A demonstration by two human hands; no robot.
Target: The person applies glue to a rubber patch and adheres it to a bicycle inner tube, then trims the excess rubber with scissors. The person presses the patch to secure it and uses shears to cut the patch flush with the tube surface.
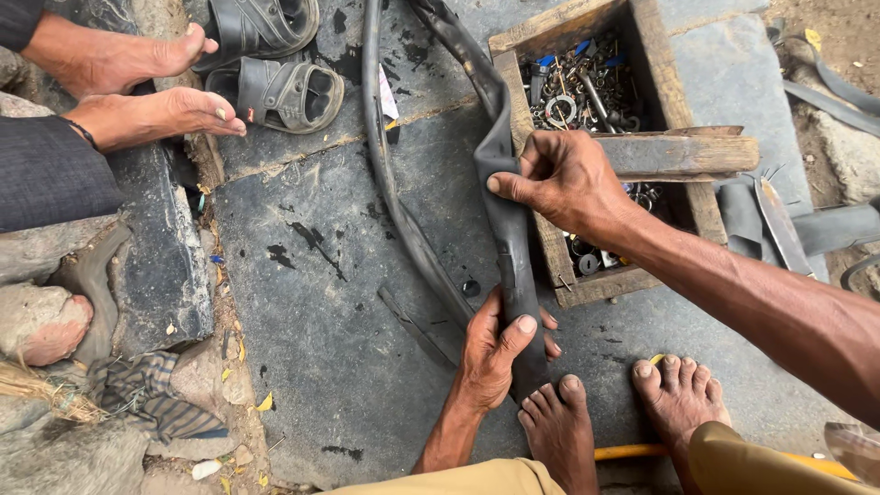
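Observation:
A limp black rubber inner tube [506, 229] loops across the dark stone floor, up past the top edge. My right hand [564, 179] pinches a flattened stretch of it near the wooden box. Lower down, my left hand [495, 353] grips the same stretch, thumb on top, just above my bare feet [559, 431]. The tube's other strand [390, 183] lies loose to the left.
A wooden box [642, 55] of metal nuts, rings and small tools stands at the upper right, with a wood bar across it. Another person's bare feet [147, 115] and black sandals [280, 92] are at the upper left. Rubber scraps and a blade [779, 225] lie right.

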